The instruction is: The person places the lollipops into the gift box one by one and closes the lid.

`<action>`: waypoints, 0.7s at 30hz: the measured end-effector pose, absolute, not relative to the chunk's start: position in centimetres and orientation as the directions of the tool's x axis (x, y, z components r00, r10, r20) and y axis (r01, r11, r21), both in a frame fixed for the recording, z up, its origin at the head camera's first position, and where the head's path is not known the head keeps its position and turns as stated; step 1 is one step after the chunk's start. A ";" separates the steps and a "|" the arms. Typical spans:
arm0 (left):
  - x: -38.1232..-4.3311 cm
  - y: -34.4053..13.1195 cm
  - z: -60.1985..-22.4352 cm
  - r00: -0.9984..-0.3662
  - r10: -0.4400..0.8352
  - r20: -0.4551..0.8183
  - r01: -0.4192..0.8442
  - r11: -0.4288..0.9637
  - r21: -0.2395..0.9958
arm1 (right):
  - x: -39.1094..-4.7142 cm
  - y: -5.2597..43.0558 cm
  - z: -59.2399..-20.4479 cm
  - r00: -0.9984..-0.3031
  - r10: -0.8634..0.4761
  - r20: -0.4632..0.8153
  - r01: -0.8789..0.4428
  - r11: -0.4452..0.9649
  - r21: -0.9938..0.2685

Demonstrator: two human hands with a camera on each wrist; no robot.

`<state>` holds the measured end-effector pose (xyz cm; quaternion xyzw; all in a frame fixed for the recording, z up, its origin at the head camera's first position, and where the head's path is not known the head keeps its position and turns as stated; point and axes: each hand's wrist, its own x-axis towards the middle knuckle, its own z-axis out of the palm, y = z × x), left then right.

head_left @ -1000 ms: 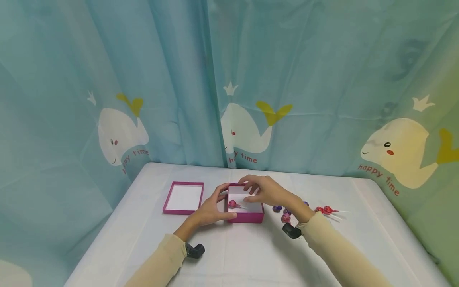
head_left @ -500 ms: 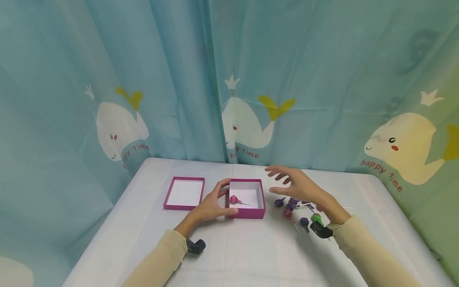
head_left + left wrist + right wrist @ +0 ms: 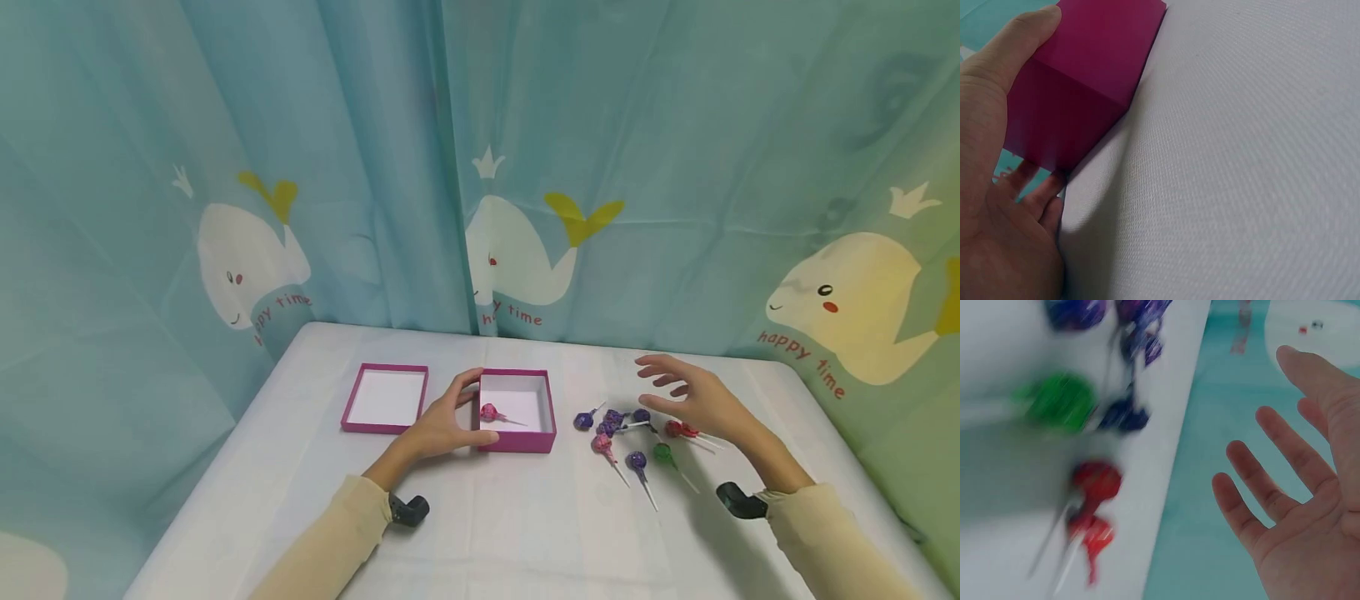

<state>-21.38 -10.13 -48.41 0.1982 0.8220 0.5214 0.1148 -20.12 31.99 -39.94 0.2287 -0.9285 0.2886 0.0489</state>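
Note:
A magenta open-topped box [image 3: 517, 442] with a white inside stands mid-table, holding one pink lollipop [image 3: 489, 412]. My left hand [image 3: 441, 429] steadies its left end, thumb on the front wall and fingers round the back corner; the left wrist view shows the thumb pressed on the box [image 3: 1094, 56]. To the right, my right hand [image 3: 693, 402] hovers with nothing in it, fingers spread and slightly bent. Near it lie two red lollipops [image 3: 673, 428], a green lollipop [image 3: 663, 452], a pink lollipop [image 3: 602, 444] and several purple lollipops [image 3: 637, 461]. The right wrist view is blurred.
The box's magenta-rimmed lid [image 3: 375, 428] lies inside-up left of the box, beyond my left forearm. A white cloth [image 3: 510, 525] covers the table. Behind its far edge hangs a teal curtain [image 3: 375, 125] with whale prints.
My right hand has moved from over the box out to the right, above the loose lollipops, bringing more of them into view. My left hand has stayed at the box.

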 end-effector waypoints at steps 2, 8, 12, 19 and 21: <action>-21.4 -10.1 -48.4 -0.896 0.443 0.016 0.204 0.381 0.902 | -19.8 33.4 -40.4 -0.908 -0.367 0.201 -0.417 0.752 -0.510; -21.5 -10.1 -48.5 -0.898 0.439 0.025 0.215 0.388 0.896 | -19.1 37.0 -41.8 -0.927 -0.318 0.201 -0.376 0.791 -0.483; -21.6 -10.1 -48.6 -0.896 0.442 0.030 0.222 0.390 0.894 | -18.9 38.5 -42.7 -0.935 -0.303 0.183 -0.354 0.802 -0.481; -21.6 -10.2 -48.8 -0.893 0.449 0.044 0.230 0.369 0.900 | -18.6 39.3 -43.9 -0.964 -0.258 0.061 -0.253 0.821 -0.511; -21.6 -10.2 -48.9 -0.892 0.449 0.047 0.230 0.362 0.903 | -18.5 39.4 -44.3 -0.967 -0.251 0.046 -0.239 0.826 -0.510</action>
